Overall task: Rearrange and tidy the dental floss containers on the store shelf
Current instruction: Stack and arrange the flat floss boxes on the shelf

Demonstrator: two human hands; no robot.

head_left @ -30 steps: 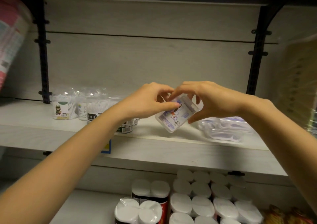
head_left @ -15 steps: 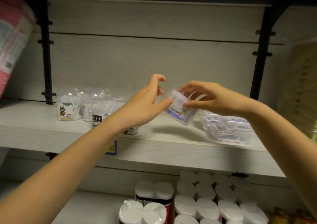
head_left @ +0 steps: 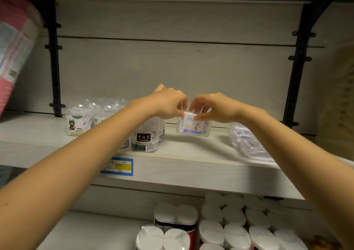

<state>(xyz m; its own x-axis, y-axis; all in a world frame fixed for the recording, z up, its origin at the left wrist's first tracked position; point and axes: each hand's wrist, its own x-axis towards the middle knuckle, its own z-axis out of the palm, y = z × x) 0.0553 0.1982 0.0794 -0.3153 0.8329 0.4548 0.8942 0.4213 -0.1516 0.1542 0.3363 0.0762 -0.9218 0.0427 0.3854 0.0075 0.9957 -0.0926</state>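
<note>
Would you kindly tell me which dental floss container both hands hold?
The small rectangular box with the blue-and-white label, pinched at its top by left hand and right hand; the round jars stand apart.

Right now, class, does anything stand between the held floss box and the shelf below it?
Nothing visible does. Left hand and right hand pinch the floss box at its top; the shelf beneath is bare, the dental floss jar stands apart on its left, the flat floss packs on its right.

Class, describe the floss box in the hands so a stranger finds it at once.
Find the middle of the pale shelf. There the left hand and right hand pinch a small clear box. Unlike the round tubs beside it, it is rectangular, with a blue-and-white label.
</note>
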